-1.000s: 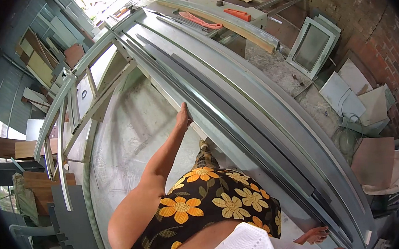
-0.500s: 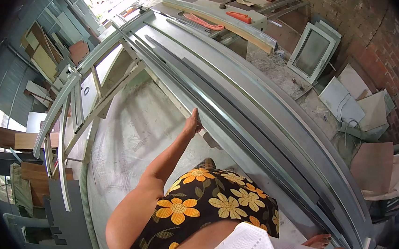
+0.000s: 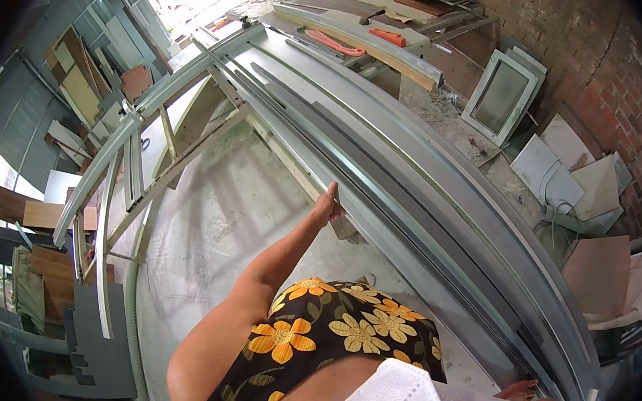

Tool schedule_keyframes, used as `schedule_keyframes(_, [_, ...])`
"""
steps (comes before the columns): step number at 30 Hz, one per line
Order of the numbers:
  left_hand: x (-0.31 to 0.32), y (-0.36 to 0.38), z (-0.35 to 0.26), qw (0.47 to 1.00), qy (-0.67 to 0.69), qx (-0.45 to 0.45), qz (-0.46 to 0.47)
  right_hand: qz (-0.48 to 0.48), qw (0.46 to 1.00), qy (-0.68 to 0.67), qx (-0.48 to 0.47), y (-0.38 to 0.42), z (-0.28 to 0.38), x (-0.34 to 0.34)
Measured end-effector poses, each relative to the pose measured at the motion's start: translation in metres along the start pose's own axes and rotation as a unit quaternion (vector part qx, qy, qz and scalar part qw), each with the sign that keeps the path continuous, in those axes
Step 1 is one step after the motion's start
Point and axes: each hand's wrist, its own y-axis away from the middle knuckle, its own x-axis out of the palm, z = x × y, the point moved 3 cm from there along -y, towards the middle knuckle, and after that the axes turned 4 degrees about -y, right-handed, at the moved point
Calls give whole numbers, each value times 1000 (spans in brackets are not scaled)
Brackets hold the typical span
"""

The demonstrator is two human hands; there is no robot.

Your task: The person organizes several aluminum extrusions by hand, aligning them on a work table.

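Observation:
My left hand (image 3: 327, 204) grips the near edge of a long metal-topped bench (image 3: 393, 259), thumb along the top and fingers curled out of sight beneath. Long dark grey metal strips (image 3: 420, 215) and a shiny metal profile (image 3: 365, 184) lie lengthwise on the bench, just beyond that hand. At the lower right, my right hand (image 3: 518, 391) rests at the same bench edge, close to the near ends of the strips. Its fingers look stretched out flat, and the rest of it is partly hidden by white cloth (image 3: 389, 395).
A metal frame (image 3: 175, 163) extends left from the bench's far end. Behind the bench, a red-handled tool (image 3: 335, 42) and an orange tool (image 3: 387, 38) lie on another worktop. A framed panel (image 3: 500, 97) leans by the brick wall. Boards (image 3: 78, 87) stand at the left.
My view has turned slightly, so the bench and frame sit a little further right. Both hands stay at about the same places on the bench edge.

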Motion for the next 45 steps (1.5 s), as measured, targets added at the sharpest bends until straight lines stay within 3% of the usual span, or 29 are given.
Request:
schedule_keyframes(1, [4,1,2,1000,-6,4,3,-12,998,-31,45,-4,-5,0])
schedule_keyframes(4, [15,16,10,1000,-9,1,-7,-105,994,40,8,-50,-45,34])
schedule_keyframes(11, [42,34,22,1000,-12,-7,5,-115,980,159,25,-108,-76,57])
schedule_keyframes(14, [52,51,26,1000,-14,-9,15,-141,983,118,4,-112,-78,49])
schedule_keyframes(17, [58,54,23,1000,-18,-10,18,-125,976,-93,-155,-86,-71,24])
schedule_keyframes(19, [66,58,30,1000,-16,-9,16,-113,931,-231,-259,-78,-71,2])
schedule_keyframes(21, [68,55,38,1000,-13,-9,11,-76,952,-218,-202,-81,-61,-9])
schedule_keyframes(23, [73,62,41,1000,-12,-11,6,-13,998,-49,23,-86,-43,-13])
schedule_keyframes(39, [107,88,61,1000,-12,-24,-7,-19,999,-43,4,-142,-78,-4])
schedule_keyframes(41, [108,86,65,1000,-13,-19,-6,-97,925,-254,-266,-140,-94,-3])
schedule_keyframes(43, [107,86,66,1000,-18,-14,-6,-99,923,-279,-247,-130,-86,-17])
schedule_keyframes(45, [109,89,65,1000,-24,-8,-8,-30,991,-119,60,-128,-63,-26])
